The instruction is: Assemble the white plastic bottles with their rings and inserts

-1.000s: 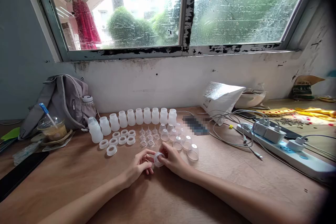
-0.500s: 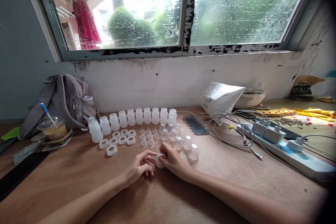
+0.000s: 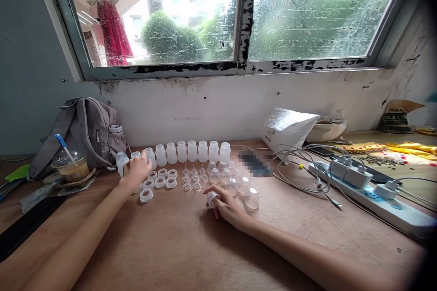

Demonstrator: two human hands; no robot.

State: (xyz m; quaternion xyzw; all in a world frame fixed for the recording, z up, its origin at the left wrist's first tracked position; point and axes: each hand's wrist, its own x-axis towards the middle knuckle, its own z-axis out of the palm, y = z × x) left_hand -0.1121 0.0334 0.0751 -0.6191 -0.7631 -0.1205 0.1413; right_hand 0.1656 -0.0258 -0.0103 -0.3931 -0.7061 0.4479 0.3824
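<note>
My left hand (image 3: 135, 172) is over the left end of a row of white frosted bottles (image 3: 192, 151), at the second and third ones; its fingers are partly spread, and whether they touch a bottle is unclear. My right hand (image 3: 226, 207) holds a white ring piece (image 3: 212, 198) in its curled fingers above the table. Between the hands lie several white rings (image 3: 146, 195) and small clear nipples (image 3: 196, 185). Several clear dome caps (image 3: 251, 199) stand just beyond and right of my right hand. The leftmost bottle (image 3: 122, 159) has a clear top and is partly hidden by my left hand.
At the left are a grey backpack (image 3: 90, 132), a drink cup (image 3: 70, 167) and a black phone-like slab (image 3: 30, 225). Cables (image 3: 290, 182), a white pouch (image 3: 288, 129) and a power strip (image 3: 382, 202) lie at the right. Behind the table (image 3: 164, 254) is a wall with a window.
My left hand has left the ring piece and moved left and forward to the bottles. My right hand has turned and still holds the ring piece.
</note>
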